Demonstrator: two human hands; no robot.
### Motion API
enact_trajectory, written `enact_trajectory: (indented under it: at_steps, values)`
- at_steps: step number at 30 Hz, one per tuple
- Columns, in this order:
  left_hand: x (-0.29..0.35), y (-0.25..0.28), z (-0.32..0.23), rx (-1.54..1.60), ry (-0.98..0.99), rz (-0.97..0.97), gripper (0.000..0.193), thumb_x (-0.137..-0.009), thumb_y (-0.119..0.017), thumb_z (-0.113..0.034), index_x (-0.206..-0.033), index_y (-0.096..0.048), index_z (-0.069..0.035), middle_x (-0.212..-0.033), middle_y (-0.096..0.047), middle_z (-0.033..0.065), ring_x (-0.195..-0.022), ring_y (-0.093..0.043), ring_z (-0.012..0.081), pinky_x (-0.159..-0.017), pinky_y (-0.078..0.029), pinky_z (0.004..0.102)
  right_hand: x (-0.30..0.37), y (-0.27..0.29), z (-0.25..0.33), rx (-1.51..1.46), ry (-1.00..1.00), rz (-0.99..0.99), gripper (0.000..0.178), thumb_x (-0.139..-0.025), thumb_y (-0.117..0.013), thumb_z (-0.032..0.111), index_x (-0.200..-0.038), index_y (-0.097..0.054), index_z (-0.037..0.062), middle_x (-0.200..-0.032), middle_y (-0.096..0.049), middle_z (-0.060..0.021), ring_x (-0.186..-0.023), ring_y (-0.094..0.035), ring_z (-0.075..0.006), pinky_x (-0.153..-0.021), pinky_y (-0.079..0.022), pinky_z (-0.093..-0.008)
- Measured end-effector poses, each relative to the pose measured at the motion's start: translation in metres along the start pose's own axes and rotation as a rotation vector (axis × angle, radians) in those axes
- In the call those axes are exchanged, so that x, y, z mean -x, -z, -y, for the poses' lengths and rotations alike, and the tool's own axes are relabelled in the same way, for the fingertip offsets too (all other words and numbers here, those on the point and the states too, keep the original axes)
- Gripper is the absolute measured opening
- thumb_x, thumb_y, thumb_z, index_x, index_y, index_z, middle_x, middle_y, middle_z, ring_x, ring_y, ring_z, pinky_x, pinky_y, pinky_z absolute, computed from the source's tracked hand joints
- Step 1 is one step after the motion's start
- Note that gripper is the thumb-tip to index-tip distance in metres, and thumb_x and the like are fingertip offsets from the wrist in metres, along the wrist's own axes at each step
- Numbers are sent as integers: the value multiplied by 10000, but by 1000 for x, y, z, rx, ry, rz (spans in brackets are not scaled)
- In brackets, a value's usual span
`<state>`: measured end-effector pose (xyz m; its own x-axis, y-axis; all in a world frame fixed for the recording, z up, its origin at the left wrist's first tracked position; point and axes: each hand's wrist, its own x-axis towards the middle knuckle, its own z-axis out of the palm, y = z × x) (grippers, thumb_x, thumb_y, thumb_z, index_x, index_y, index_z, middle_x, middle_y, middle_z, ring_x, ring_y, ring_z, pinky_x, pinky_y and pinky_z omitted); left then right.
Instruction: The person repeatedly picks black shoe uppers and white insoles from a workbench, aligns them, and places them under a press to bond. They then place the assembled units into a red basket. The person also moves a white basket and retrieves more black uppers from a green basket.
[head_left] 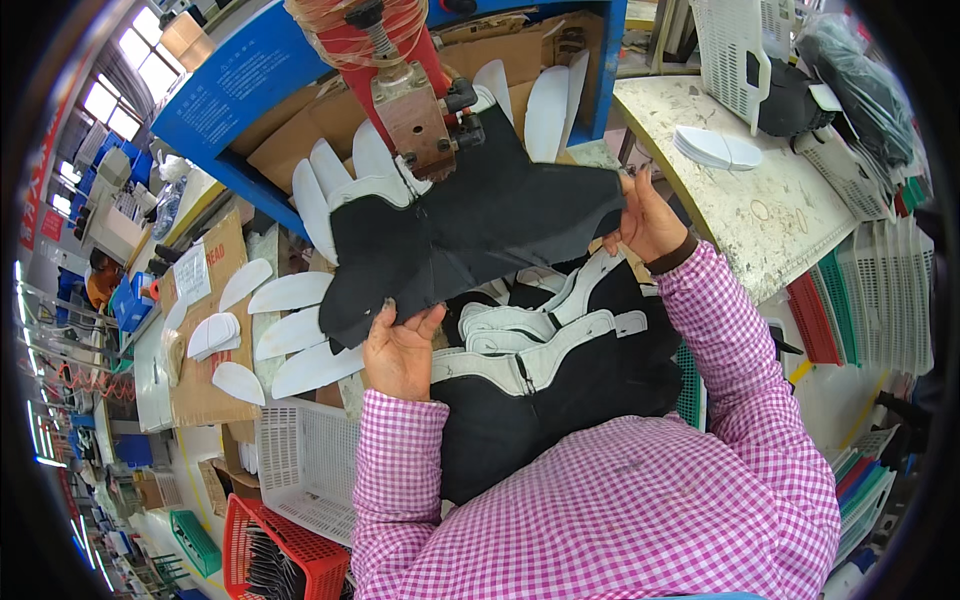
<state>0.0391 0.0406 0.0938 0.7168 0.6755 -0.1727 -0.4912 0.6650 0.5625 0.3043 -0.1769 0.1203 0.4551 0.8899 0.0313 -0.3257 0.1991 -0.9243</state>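
A wide black fabric piece [480, 225] with white trim along its far edge is stretched between my hands. My left hand [402, 355] pinches its near edge at the left, palm up, fingers curled. At its right end, my right hand [645, 218] grips the corner between thumb and fingers. The piece's far edge lies beneath the metal head [415, 115] of a red and blue machine, which hides part of it. Closer to my body rests a pile of similar black pieces [500, 425] with white curved trims [540, 362].
White leaf-shaped pads [300, 335] fan out left of the machine; more stand inside its blue frame [230, 110]. A worn table [750, 225] at right bears a white pad stack [715, 148] and a white basket [730, 60]. White [305, 450] and red crates [310, 545] stand lower left.
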Motion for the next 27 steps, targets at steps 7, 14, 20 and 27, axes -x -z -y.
enact_trajectory:
  at_steps: [7, 14, 20, 27]
  values:
    - [-6, 3, -8, -26, -312, -37, 294, -939, -487, -210, -1156, -524, -16, -1111, -617, 129, -994, -612, 257, -795, -545, 408, -30, -26, 11, 281, -52, -119, 253, -916, -578, 168, -1075, -529, -23, -823, -650, -98, -490, -585, -100, -394, -407, -149]
    - [-25, 45, -71, -96, -472, -230, 268, -940, -481, -197, -1107, -549, 1, -1021, -651, 128, -914, -620, 227, -778, -519, 363, -103, -44, 12, 78, -132, -60, 218, -905, -577, 121, -1042, -550, -46, -885, -663, -148, -548, -632, -143, -359, -368, -178]
    - [14, 48, -95, -126, -601, -254, 284, -939, -502, -206, -1120, -549, 8, -1015, -655, 134, -918, -623, 234, -789, -509, 368, -105, -65, 2, 2, -120, 40, 206, -901, -575, 92, -1051, -528, -40, -904, -658, -157, -582, -659, -152, -349, -370, -166]
    - [24, 34, -72, -222, -329, -154, 278, -923, -514, -157, -1160, -510, -12, -1016, -651, 149, -780, -671, 293, -658, -575, 381, -55, -18, 0, 11, -139, -128, 240, -888, -598, 120, -1073, -536, -20, -888, -665, -126, -554, -651, -151, -365, -417, -135]
